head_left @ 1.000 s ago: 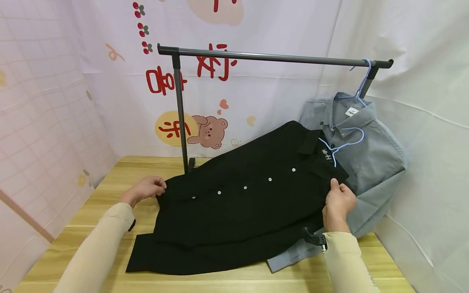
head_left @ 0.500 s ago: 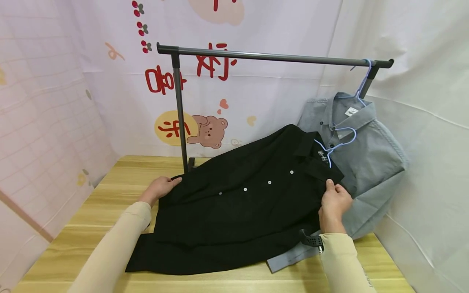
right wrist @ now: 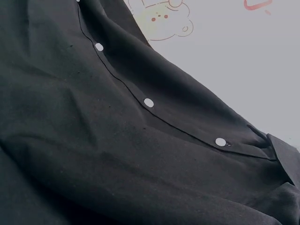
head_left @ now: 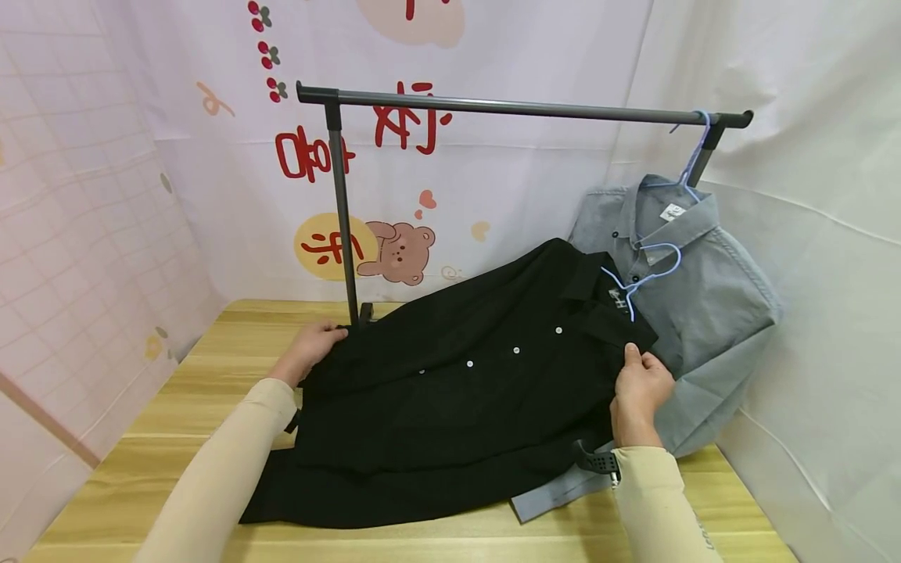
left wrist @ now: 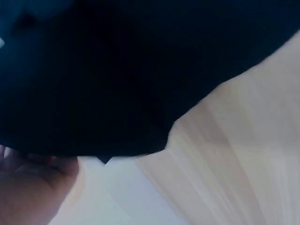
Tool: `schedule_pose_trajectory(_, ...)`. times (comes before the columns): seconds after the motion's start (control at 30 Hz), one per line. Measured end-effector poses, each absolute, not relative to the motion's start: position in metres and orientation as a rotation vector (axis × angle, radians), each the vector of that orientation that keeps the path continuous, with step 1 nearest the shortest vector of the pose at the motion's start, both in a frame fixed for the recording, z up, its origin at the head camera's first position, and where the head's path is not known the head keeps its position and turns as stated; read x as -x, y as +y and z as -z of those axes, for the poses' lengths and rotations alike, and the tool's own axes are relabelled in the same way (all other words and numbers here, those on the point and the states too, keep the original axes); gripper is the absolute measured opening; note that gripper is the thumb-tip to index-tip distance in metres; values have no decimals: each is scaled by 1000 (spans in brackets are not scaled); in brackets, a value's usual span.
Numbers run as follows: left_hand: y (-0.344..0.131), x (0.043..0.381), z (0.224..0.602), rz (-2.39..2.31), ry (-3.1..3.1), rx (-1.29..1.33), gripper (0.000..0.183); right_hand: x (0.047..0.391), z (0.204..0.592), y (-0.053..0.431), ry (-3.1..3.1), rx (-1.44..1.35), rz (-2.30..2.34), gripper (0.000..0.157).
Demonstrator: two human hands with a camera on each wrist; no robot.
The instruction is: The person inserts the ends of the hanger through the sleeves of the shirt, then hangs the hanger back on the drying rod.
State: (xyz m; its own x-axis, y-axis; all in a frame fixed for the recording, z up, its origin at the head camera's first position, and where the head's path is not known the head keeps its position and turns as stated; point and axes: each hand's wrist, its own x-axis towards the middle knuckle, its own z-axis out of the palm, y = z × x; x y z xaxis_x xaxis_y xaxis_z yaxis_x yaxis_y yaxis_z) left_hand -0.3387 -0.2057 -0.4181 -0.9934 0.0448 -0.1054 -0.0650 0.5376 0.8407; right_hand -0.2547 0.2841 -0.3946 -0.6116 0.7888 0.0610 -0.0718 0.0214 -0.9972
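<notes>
A black button-up shirt [head_left: 450, 407] with white buttons lies spread across the table, its collar toward the right. Inside its neck sits a light blue hanger [head_left: 637, 288], hook sticking out over a grey shirt. My right hand [head_left: 642, 387] pinches the black fabric just below the collar, thumb on top. At the far left, my left hand [head_left: 313, 348] grips the edge of the shirt near the hem, beside the rack's post. In the left wrist view the fingers [left wrist: 42, 183] curl under the dark cloth. The right wrist view shows the button row but no hand.
Behind stands a dark metal clothes rack [head_left: 521, 107]. A grey shirt [head_left: 718, 289] hangs at its right end on a blue hanger [head_left: 698, 156], its lower part lying on the wooden table [head_left: 232, 344]. Printed white cloth [head_left: 528, 188] forms the back and sides.
My left hand has shifted right and a little away along the shirt's edge, folding the fabric slightly. The right hand has moved slightly left with the collar and hanger.
</notes>
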Motion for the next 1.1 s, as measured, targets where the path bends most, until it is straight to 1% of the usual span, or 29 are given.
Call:
schedule_pose_trajectory(0.03,-208,339,414,-1567,2633,45,31,255,394,284,-1643,739,-1664,57)
schedule_pose_trajectory(0.13,-215,341,403,-1825,2573,137,44,255,394,284,-1642,738,-1659,57)
schedule_pose_trajectory(0.23,-221,343,398,-1885,2568,172,50,256,395,284,-1648,741,-1651,57)
schedule_pose_trajectory(0.37,-229,341,405,-1676,2511,107,57,256,396,283,-1654,742,-1645,56)
schedule_pose_trajectory(0.5,-236,334,418,-1311,2431,-17,74,258,396,281,-1669,750,-1632,55)
schedule_pose_trajectory(0.53,-237,332,420,-1240,2426,-52,75,258,396,281,-1672,750,-1626,54)
schedule_pose_trajectory(0.57,-238,330,422,-1178,2429,-81,69,258,396,281,-1674,752,-1625,54)
schedule_pose_trajectory(0.67,-239,328,423,-1129,2474,-168,39,258,396,282,-1665,746,-1628,54)
schedule_pose_trajectory(0.7,-239,328,422,-1168,2500,-175,31,258,396,282,-1663,742,-1628,54)
schedule_pose_trajectory(0.73,-238,328,420,-1216,2536,-174,27,258,396,282,-1660,740,-1629,54)
schedule_pose_trajectory(0.77,-238,328,418,-1268,2583,-154,26,258,397,282,-1657,738,-1632,54)
schedule_pose_trajectory(0.83,-238,330,412,-1378,2712,-74,31,258,397,282,-1655,734,-1630,55)
schedule_pose_trajectory(0.93,-237,334,405,-1554,2847,140,38,258,397,282,-1656,736,-1625,56)
schedule_pose_trajectory(1.03,-236,337,403,-1781,2793,305,38,258,398,281,-1656,739,-1620,56)
schedule_pose_trajectory(1.1,-236,337,403,-1933,2658,310,38,258,398,281,-1653,739,-1622,56)
